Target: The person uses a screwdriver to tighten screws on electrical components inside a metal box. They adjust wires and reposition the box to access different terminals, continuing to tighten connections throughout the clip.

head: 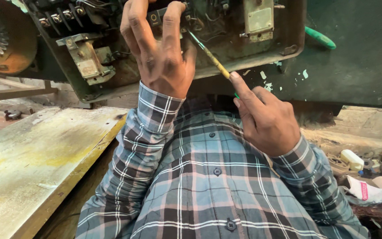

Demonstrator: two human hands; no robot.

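Observation:
My left hand [158, 48] reaches up into an open metal electrical box [208, 48], its fingers spread and pressed on a dark part among the wires and terminals. My right hand [264, 117] grips a thin screwdriver [208, 55] with a yellowish shaft. The shaft slants up and left, and its tip goes into the box just beside my left thumb. Both sleeves are blue plaid, and my shirt fills the lower middle of the view.
A worn yellow-stained wooden board [36, 155] lies at the left. A rusty round motor housing [3, 37] sits top left. A green-handled tool [320, 38] rests on the dark surface top right. Small bottles and clutter [363, 172] lie at the lower right.

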